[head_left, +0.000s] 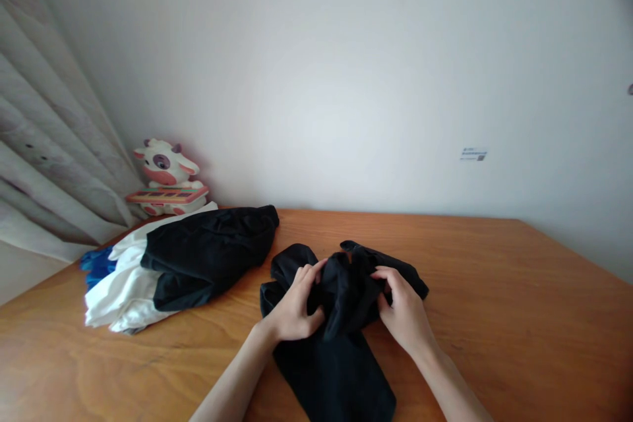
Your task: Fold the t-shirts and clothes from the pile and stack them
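Observation:
A crumpled black garment (341, 369) lies bunched on the wooden table in front of me, one part reaching toward the near edge and another stretching out to the back right. Its exact kind does not show. My left hand (299, 306) grips the bunched cloth from the left, thumb and fingers curled around a fold. On the other side, my right hand (400, 306) pinches the fabric between thumb and fingers. Some fingertips of both hands are hidden in the folds.
To the left, a pile holds black clothing (212, 254), white clothing (128, 283) and a blue piece (99, 267). Behind it stands a cow-shaped toy keyboard (168, 178). A curtain (44, 125) hangs at far left. The wooden table (519, 316) meets a white wall bearing a small label (473, 154).

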The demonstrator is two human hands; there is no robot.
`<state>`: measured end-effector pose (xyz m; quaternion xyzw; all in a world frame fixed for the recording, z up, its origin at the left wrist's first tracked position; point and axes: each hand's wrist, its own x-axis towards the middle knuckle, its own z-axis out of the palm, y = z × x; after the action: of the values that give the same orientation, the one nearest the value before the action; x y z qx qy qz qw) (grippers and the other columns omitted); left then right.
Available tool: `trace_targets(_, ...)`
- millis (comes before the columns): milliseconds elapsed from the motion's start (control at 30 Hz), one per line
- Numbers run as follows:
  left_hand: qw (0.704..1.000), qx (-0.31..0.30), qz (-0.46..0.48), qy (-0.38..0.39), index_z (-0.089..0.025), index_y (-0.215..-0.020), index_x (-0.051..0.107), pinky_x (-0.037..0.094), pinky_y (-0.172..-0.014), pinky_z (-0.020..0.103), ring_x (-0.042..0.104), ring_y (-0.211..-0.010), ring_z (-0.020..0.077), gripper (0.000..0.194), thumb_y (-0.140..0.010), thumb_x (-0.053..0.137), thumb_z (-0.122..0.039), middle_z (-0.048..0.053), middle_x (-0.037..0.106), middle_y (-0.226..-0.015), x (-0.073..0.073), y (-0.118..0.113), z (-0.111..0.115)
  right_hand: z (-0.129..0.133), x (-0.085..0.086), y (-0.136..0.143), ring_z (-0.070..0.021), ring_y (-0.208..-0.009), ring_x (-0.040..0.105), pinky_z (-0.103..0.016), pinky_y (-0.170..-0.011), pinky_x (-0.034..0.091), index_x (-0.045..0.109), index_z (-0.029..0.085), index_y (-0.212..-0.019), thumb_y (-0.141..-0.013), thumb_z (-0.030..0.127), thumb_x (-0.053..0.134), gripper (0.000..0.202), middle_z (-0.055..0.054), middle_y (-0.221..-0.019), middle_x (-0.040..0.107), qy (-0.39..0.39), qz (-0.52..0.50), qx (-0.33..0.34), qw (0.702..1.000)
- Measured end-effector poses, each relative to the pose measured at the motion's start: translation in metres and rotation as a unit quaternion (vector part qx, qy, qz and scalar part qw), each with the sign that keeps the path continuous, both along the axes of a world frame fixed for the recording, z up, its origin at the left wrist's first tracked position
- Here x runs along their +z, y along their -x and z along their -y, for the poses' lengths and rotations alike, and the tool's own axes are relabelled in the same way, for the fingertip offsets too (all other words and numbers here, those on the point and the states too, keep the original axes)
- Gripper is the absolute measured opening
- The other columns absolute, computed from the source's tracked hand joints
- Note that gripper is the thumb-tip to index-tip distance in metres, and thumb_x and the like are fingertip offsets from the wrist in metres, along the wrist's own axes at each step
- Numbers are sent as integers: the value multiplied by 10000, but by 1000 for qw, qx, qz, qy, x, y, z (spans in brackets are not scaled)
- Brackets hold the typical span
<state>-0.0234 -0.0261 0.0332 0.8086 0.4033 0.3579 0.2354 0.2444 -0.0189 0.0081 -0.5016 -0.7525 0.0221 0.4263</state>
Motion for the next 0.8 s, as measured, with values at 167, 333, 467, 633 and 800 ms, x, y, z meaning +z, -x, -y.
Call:
trace_targets(167, 995, 79, 16, 61, -190, -1043, 636, 446, -638, 272, 499, -619, 140, 198, -901, 565, -308, -45, 479, -673, 1, 1, -4, -5, -1, -16, -194, -749, 653, -345, -719, 556, 606, 220, -1098, -847, 178, 494, 278, -81, -1038, 711, 1, -60, -51, 997)
trace_targets(333, 969, 142, 176, 105, -241, -1069, 471, 405, -539, 228, 532, -551, 135, 223, -961, 510, -431, -73, 541, -628, 2, 2, -9, -8, -3, -27, -199, -764, 634, -335, -671, 536, 582, 194, -1286, -837, 320, 583, 466, -137, -1140, 695, -9, -170, -122, 978)
trace_targets(467, 910, 219, 351, 37, -270, -1075, 346, 494, -626, 237, 607, -641, 131, 273, -973, 499, -472, -41, 613, -772, 6, 5, -16, -14, 0, -37, -231, -946, 652, -391, -830, 536, 484, 177, -1444, -807, 356, 635, 679, -182, -1301, 615, -30, -300, -174, 938)
trace_targets(633, 899, 315, 298, -60, -258, -1056, 428, 523, -789, 316, 612, -862, 174, 206, -941, 522, -400, 33, 590, -985, 4, 13, -19, -18, 5, -50, -237, -964, 651, -420, -892, 524, 518, 153, -1439, -810, 390, 664, 688, -171, -1241, 612, -43, -381, -227, 895)
trace_targets(800, 931, 325, 11, -164, -212, -833, 578, 412, -991, 556, 488, -1135, 342, 142, -773, 613, -336, 130, 541, -1158, 1, 31, -9, -24, -6, -61, -260, -987, 608, -433, -877, 506, 713, 172, -990, -788, 422, 670, 324, -142, -1157, 596, -49, -317, -250, 914)
